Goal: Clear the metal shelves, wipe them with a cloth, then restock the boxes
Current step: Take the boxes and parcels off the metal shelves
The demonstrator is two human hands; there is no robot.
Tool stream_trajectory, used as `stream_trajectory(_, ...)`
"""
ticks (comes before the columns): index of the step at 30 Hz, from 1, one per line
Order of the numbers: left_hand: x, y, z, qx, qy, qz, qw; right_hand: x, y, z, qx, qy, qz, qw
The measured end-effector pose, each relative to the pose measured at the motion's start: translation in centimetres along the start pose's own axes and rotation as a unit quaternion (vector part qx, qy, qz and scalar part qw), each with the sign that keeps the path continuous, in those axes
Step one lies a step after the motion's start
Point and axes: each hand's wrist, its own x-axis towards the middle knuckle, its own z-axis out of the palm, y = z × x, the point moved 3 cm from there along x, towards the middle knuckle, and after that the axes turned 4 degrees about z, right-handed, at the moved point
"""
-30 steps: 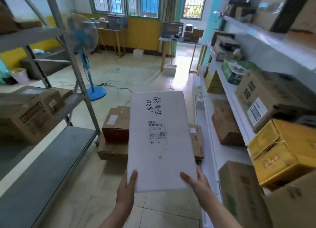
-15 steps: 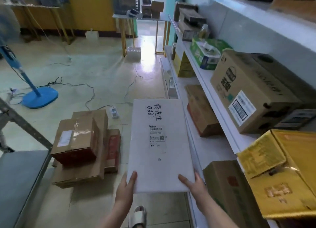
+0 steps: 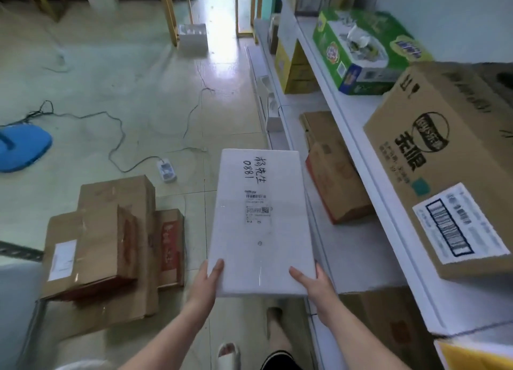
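Box: one white box [image 3: 261,222], label up, in the air above the floor [image 3: 125,78], just beside the white shelf [image 3: 352,111].
Grip: left hand [image 3: 206,285] and right hand [image 3: 315,286] each hold a near corner, thumbs on top.
Floor pile [image 3: 111,244]: three brown cartons, left of the box.
White shelf: one green carton [image 3: 361,47], one big carton [image 3: 444,161]; one lower carton [image 3: 333,169].
Progress: the grey shelf [image 3: 15,308] corner looks bare, so clearing seems well on; no cloth shows; restocking the pile remains.
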Motion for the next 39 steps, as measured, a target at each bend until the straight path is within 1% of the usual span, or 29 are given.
stream_trajectory(2,3.3,0.0,1.0,0.004,-0.003,-0.039,0.999,3.6,-0.5,-0.3,-0.005,-0.009,0.015,1.000)
stream_trajectory(6,11.4,-0.9,4.0,0.026,-0.019,-0.104,0.994,13.1,-0.1,-1.4,-0.005,-0.040,0.092,0.995)
stream_trajectory(8,16.5,-2.4,5.6,0.041,-0.021,-0.127,0.991,18.8,0.8,-1.9,-0.016,-0.038,0.118,0.992)
stream_trajectory(10,20.4,-3.3,6.7,0.042,-0.025,-0.130,0.990,23.0,1.4,-2.0,-0.018,-0.044,0.132,0.990)
stream_trajectory(13,26.5,-6.3,8.3,0.053,-0.020,-0.137,0.989,29.3,2.1,-1.7,-0.028,-0.028,0.136,0.990)
stream_trajectory(15,30.6,-8.5,10.0,0.052,-0.033,-0.123,0.991,33.9,3.8,-2.3,-0.042,-0.020,0.137,0.990)
stream_trajectory(17,33.6,-9.3,11.6,0.062,-0.043,-0.099,0.992,37.5,4.8,-3.3,-0.061,-0.001,0.126,0.990)
stream_trajectory(20,37.1,-11.3,13.9,0.065,-0.055,-0.061,0.994,41.9,6.5,-5.2,-0.086,0.005,0.104,0.991)
stream_trajectory(21,37.7,-12.0,14.4,0.072,-0.056,-0.061,0.994,42.9,6.9,-5.8,-0.098,0.004,0.101,0.990)
stream_trajectory(24,37.7,-13.4,15.5,0.099,-0.070,-0.082,0.989,44.2,7.8,-7.2,-0.148,0.007,0.100,0.984)
stream_trajectory(26,37.4,-13.9,15.5,0.098,-0.071,-0.104,0.987,44.5,7.6,-7.6,-0.185,0.008,0.097,0.978)
stream_trajectory(28,36.9,-13.2,15.1,0.104,-0.071,-0.130,0.983,43.8,6.7,-7.2,-0.216,0.022,0.101,0.971)
stream_trajectory(30,35.7,-11.9,14.7,0.119,-0.091,-0.160,0.976,42.6,5.5,-6.7,-0.247,0.045,0.110,0.962)
stream_trajectory(32,33.3,-9.4,14.6,0.155,-0.136,-0.179,0.962,40.6,3.6,-5.9,-0.292,0.057,0.125,0.947)
stream_trajectory(34,30.8,-6.1,14.4,0.219,-0.162,-0.163,0.948,38.4,1.2,-5.2,-0.342,0.067,0.149,0.925)
stream_trajectory(36,29.0,-2.7,14.2,0.254,-0.144,-0.127,0.948,36.5,-1.3,-4.6,-0.344,0.079,0.174,0.919)
stream_trajectory(39,25.7,4.3,13.7,0.219,-0.088,-0.090,0.968,32.5,-5.9,-2.4,-0.329,0.059,0.144,0.931)
